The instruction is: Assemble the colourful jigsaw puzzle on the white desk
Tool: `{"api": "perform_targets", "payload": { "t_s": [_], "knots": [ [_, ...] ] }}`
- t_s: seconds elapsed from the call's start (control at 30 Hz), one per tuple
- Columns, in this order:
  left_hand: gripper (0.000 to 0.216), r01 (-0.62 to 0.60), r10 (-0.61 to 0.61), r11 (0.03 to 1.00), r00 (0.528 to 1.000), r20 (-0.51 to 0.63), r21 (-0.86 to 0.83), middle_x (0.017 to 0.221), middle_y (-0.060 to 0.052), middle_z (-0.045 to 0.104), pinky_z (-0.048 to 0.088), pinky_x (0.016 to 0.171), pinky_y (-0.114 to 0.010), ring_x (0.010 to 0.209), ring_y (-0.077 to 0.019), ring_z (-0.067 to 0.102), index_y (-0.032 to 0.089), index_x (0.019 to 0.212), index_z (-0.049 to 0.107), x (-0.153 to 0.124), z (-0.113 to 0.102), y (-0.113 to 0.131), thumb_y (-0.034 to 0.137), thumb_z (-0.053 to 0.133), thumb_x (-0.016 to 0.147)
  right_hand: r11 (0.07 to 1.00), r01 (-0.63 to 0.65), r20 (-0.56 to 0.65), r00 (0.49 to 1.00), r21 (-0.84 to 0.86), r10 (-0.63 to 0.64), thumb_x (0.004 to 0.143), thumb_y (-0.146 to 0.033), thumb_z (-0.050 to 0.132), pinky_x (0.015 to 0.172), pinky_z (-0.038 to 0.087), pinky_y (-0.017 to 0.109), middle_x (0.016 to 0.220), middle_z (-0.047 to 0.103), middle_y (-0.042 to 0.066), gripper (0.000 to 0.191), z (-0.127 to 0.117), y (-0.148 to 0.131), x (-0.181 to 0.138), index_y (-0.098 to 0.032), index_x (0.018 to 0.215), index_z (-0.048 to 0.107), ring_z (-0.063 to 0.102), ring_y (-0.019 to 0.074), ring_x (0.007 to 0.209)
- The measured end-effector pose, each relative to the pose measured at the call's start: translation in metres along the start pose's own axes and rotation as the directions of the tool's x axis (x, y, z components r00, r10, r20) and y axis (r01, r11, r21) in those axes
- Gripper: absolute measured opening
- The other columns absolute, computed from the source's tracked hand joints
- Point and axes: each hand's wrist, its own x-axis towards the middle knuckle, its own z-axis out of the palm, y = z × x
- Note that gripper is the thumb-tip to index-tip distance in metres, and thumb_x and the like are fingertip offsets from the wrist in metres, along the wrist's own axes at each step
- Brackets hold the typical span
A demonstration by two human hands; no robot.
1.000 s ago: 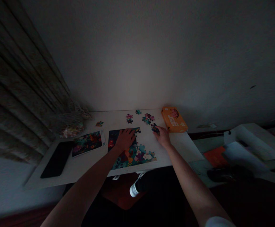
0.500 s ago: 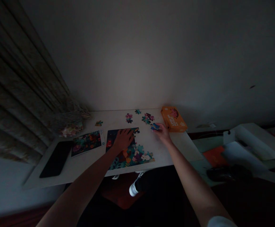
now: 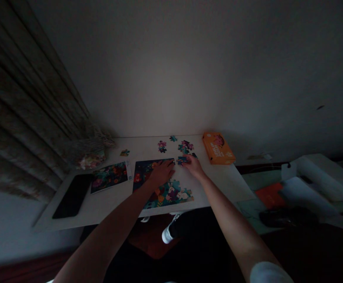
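A partly assembled jigsaw puzzle (image 3: 143, 173) lies near the front edge of the white table. My left hand (image 3: 162, 173) rests flat on its upper right part with fingers stretched out, covering some of the picture. Just right of the puzzle's top edge, my right hand (image 3: 193, 165) pinches a blue puzzle piece (image 3: 182, 160). A narrow gap shows between that piece and the assembled part. Loose puzzle pieces (image 3: 185, 146) lie behind my right hand, with a pink and teal group (image 3: 162, 146) to their left.
An orange puzzle box (image 3: 218, 148) stands at the back right. On the left are a picture sheet (image 3: 112, 177), a black phone-like slab (image 3: 72, 196) and a clear plastic bag (image 3: 90, 155). One loose piece (image 3: 125, 152) sits behind the sheet. Below, a white shoe (image 3: 167, 235) shows.
My right hand has moved left with the blue puzzle piece, up close to the assembled puzzle. My left hand has slid right, toward the puzzle's upper right edge.
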Motion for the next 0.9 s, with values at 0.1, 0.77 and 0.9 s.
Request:
{"api": "perform_targets", "payload": {
  "t_s": [0.1,0.77,0.9],
  "knots": [
    [0.033,0.006,-0.006,1.000,1.000,0.030,0.021,0.148,-0.012,0.061,0.042,0.116,-0.049,0.135,-0.0284,0.058,0.021,0.133,0.065,0.004,-0.001,-0.001,0.029,0.051,0.105,0.995,0.033,0.041,0.999,-0.091,-0.029,0.075,-0.017,0.076,0.090,0.058,0.036,0.103,0.078,0.005,0.036,0.010,-0.004,0.010,-0.021,0.111,0.072,0.073,0.0205,0.092],
    [0.037,0.080,-0.088,0.984,0.995,0.044,0.160,0.139,-0.013,0.063,0.043,0.102,-0.044,0.124,-0.0307,0.057,0.020,0.138,0.059,0.013,-0.012,0.017,0.038,0.047,0.107,0.694,0.361,0.172,0.929,-0.622,-0.329,0.102,-0.024,0.056,0.107,0.046,0.041,0.126,0.071,0.013,0.032,0.016,-0.005,-0.003,-0.019,0.128,0.073,0.062,0.0279,0.118],
    [0.037,0.093,-0.098,0.987,0.995,0.031,0.131,0.142,-0.011,0.062,0.043,0.104,-0.044,0.127,-0.0303,0.056,0.022,0.138,0.060,0.013,-0.009,0.017,0.037,0.045,0.108,0.636,0.377,0.173,0.917,-0.673,-0.360,0.103,-0.029,0.054,0.106,0.046,0.046,0.127,0.073,0.012,0.030,0.015,-0.008,-0.009,-0.022,0.124,0.075,0.062,0.0306,0.115]
  ]
}}
